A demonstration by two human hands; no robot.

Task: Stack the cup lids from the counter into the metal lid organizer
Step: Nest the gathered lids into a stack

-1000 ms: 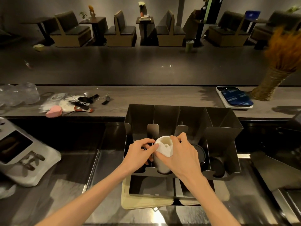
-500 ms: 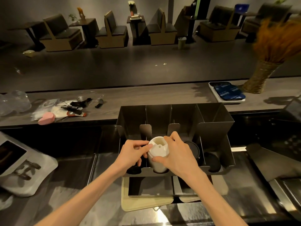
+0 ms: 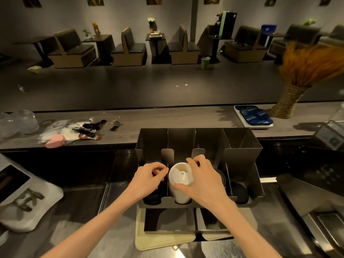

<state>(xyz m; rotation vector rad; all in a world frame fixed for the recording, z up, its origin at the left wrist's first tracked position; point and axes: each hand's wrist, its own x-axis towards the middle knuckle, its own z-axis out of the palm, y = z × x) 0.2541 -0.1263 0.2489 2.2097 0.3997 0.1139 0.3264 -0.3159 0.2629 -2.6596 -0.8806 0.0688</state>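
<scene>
Head view, lower centre: both hands flank the white lid stack [image 3: 180,180] in the metal lid organizer [image 3: 242,146]. Right hand [image 3: 203,180] grips it, curled; left hand [image 3: 149,176] touches its left rim. The stack stands upright, leaning slightly back, second slot from left.

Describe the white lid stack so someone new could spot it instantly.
Find the metal lid organizer on the steel counter. In its second compartment from the left stands the white lid stack, between both hands. It is the only pale stack; neighbouring slots hold black lids.
</scene>
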